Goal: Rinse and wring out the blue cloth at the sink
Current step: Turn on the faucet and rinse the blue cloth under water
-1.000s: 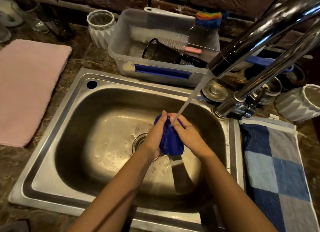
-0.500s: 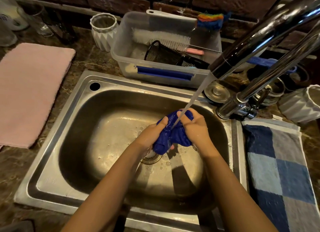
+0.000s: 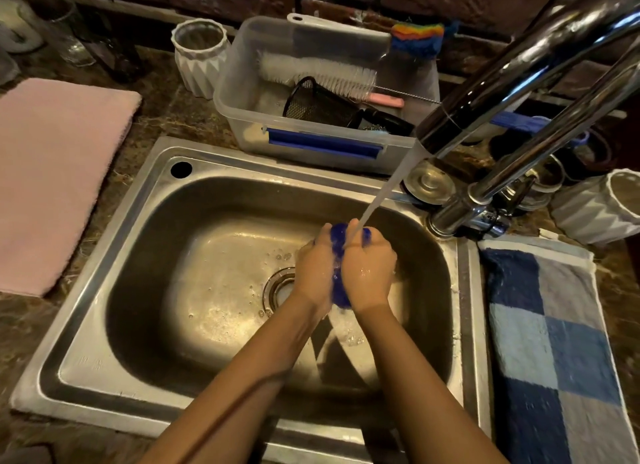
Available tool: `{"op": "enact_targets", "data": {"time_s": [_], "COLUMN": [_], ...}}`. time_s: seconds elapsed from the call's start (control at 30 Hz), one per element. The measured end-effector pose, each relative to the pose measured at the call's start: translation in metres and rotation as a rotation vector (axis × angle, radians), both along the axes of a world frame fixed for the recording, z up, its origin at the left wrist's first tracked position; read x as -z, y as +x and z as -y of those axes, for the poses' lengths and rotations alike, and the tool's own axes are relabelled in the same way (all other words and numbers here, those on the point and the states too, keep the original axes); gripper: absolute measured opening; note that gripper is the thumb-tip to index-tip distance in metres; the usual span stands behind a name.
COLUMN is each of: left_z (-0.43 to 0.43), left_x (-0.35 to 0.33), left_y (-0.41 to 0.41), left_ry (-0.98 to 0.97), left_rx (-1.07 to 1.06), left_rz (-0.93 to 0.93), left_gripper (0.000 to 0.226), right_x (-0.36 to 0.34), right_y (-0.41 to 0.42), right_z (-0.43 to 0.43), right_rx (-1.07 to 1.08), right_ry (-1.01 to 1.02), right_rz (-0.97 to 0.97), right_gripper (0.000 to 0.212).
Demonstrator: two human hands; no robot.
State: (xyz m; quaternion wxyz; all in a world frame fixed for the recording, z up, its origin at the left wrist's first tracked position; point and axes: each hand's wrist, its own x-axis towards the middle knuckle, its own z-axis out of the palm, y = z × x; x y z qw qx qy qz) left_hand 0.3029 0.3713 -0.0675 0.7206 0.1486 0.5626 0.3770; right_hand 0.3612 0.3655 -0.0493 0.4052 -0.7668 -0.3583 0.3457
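Dark brick runs along the back of a mottled brown stone surface (image 3: 162,117), into which a steel sink (image 3: 145,200) is set. Over the basin, near its right back corner, both hands press together around the blue cloth (image 3: 337,238). The left hand (image 3: 317,266) and the right hand (image 3: 369,266) are closed on it palm to palm, so the cloth is squeezed into a narrow bunch between them. Its upper end shows between the fingers (image 3: 353,231) at the top, and its lower end bulges out below the heels of the hands, above the drain (image 3: 277,287). A stream of water (image 3: 388,190) from the chrome faucet (image 3: 519,82) lands right on the fingertips and the top of the cloth. Behind the sink stands a clear plastic tub (image 3: 242,117) holding a bottle brush (image 3: 318,72). A pink towel (image 3: 52,172) lies to the left, a blue checked towel (image 3: 554,342) to the right.
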Motion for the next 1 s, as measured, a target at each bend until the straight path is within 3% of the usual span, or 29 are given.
{"op": "enact_targets", "data": {"time_s": [0.23,0.3,0.47,0.57,0.63,0.83,1.0], "left_z": [0.004,0.004,-0.007,-0.017,-0.018,0.002,0.012], "left_x": [-0.002,-0.001,-0.007,0.001,0.011,0.024,0.019], "left_y": [-0.004,-0.01,-0.023,-0.029,-0.03,-0.012,0.003], "left_ry": [0.182,0.162,0.053,0.078,0.051,-0.067,-0.125], "left_rx": [0.115,0.152,0.142,0.112,0.079,-0.03,-0.052], "left_rz": [-0.333,-0.307,-0.008,-0.1,-0.145,0.078,-0.007], "left_gripper": [0.037,0.036,0.029,0.034,0.04,0.031,0.035], "right_x": [0.017,0.022,0.028,0.022,0.011,0.005,0.016], "right_y": [0.003,0.004,0.009,0.004,-0.008,-0.024,-0.004], "right_z": [-0.023,-0.029,-0.028,0.003,0.017,-0.001,-0.036], "right_rx": [0.08,0.034,-0.176,-0.291,-0.388,-0.07,-0.045], "right_ry": [-0.11,-0.127,-0.063,0.082,0.061,-0.107,-0.203], "right_rz": [-0.062,-0.051,-0.07,0.008,0.135,0.153,0.192], "right_gripper": [0.035,0.035,0.018,0.017,0.022,0.04,0.041]}}
